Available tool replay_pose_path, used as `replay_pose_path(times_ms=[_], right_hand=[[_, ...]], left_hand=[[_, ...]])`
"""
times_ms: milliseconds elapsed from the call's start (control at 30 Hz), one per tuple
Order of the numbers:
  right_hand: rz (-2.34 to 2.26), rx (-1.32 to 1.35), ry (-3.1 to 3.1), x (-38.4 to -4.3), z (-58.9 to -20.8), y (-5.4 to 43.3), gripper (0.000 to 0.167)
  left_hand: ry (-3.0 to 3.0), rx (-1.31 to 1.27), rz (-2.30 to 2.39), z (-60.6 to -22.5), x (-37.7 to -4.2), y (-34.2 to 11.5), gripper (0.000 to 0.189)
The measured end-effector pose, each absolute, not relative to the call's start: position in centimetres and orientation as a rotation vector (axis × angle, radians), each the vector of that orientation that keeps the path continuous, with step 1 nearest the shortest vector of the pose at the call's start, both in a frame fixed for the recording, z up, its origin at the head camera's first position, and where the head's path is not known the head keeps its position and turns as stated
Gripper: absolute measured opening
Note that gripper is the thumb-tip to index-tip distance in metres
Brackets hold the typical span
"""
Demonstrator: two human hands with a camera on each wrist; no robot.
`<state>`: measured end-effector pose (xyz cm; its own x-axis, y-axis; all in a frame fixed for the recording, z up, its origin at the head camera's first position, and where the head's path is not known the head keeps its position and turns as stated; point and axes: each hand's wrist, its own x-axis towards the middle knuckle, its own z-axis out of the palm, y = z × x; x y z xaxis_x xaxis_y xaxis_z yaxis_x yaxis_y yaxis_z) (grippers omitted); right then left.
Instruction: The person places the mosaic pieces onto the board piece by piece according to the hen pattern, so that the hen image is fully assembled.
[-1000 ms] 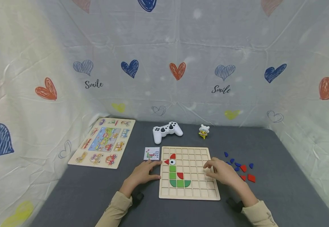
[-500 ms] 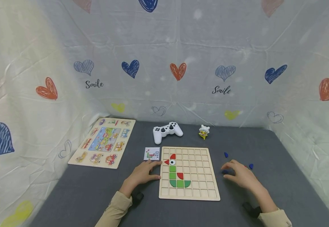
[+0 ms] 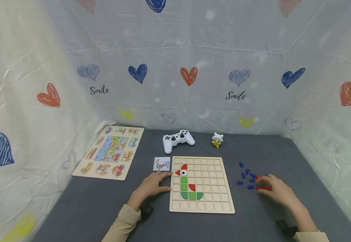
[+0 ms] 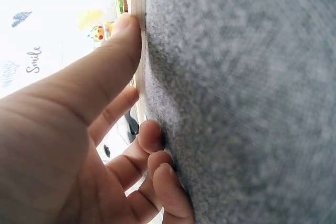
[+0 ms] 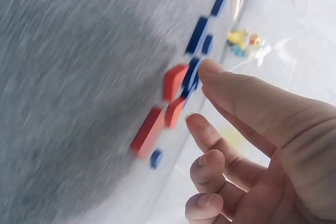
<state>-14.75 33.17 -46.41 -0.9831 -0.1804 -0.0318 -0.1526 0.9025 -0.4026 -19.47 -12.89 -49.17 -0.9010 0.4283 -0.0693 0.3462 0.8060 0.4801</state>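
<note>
My left hand (image 3: 151, 185) rests at the left edge of a wooden grid board (image 3: 213, 168), with thumb and index fingertips touching its side, as the left wrist view also shows. Red, green and white-eyed tiles form a bird-like figure on the board's left half. My right hand (image 3: 276, 190) hovers over loose red tiles at the right, thumb and index apart with nothing seen between them. It partly hides these tiles in the head view. In the right wrist view, a thick red tile (image 5: 148, 132) and several blue tiles (image 5: 197, 35) lie just beyond the fingertips.
A small pattern card (image 3: 161, 164) lies by the board's upper left corner. Behind stand a white game controller (image 3: 179, 139) and a small figurine (image 3: 217, 140). A wooden picture puzzle (image 3: 110, 153) lies at far left. Heart-printed cloth (image 3: 188, 97) encloses the table.
My right hand has moved right, from over the board's right side to the loose red tiles. Blue tiles it covered half a second ago now show. The left hand stays put.
</note>
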Motion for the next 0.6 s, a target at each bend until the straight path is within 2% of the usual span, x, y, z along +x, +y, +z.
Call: replay_pose_path(times_ms=[600], right_hand=[[-0.499, -0.151, 2.974, -14.6, -46.6, 36.1, 0.037]], left_hand=[[2.825, 0.615, 0.69, -49.3, -19.5, -12.9, 0.064]])
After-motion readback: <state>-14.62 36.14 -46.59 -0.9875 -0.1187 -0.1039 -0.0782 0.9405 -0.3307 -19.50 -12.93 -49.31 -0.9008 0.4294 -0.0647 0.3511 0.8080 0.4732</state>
